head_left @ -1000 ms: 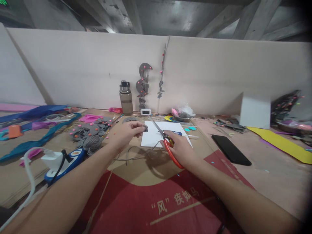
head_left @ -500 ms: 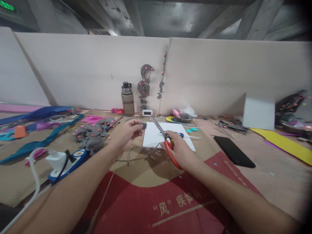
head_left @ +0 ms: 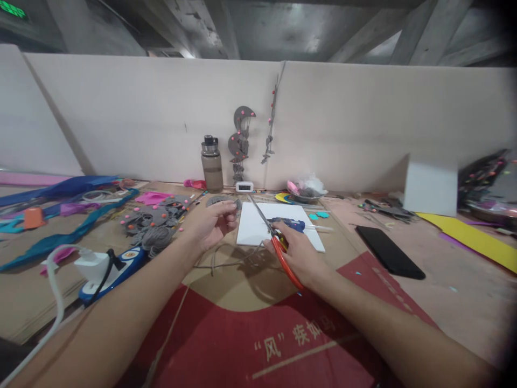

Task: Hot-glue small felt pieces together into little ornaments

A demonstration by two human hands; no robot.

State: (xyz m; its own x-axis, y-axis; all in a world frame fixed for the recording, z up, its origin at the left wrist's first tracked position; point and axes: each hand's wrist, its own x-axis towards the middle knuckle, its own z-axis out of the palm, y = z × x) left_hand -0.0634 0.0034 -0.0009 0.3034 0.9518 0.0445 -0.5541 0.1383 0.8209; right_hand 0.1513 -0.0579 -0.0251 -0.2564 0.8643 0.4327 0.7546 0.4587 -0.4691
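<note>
My left hand (head_left: pixel 216 223) is closed, pinching a thin grey felt-like piece (head_left: pixel 237 205) with a curved edge. Part of that piece is hidden behind the fingers. In my right hand (head_left: pixel 297 250) are scissors with red handles (head_left: pixel 287 268). Their blades (head_left: pixel 260 210) point up and to the left, apart from the grey piece. Beyond the right hand, a blue tool like a glue gun (head_left: pixel 294 224) lies on a white board (head_left: pixel 250 231). Below the hands, grey cord (head_left: pixel 226 264) trails over the cardboard.
At left are a grey yarn bundle (head_left: pixel 155 237), pinned grey pieces (head_left: pixel 147 215) and a blue power strip (head_left: pixel 133 258). A bottle (head_left: pixel 212 170) and small digital clock (head_left: pixel 244 187) stand by the back panel. A black phone (head_left: pixel 390 252) lies right.
The grey piece has turned in my left hand and shows more of its curve. My right hand and the scissors have shifted slightly down and left, uncovering more of the blue tool.
</note>
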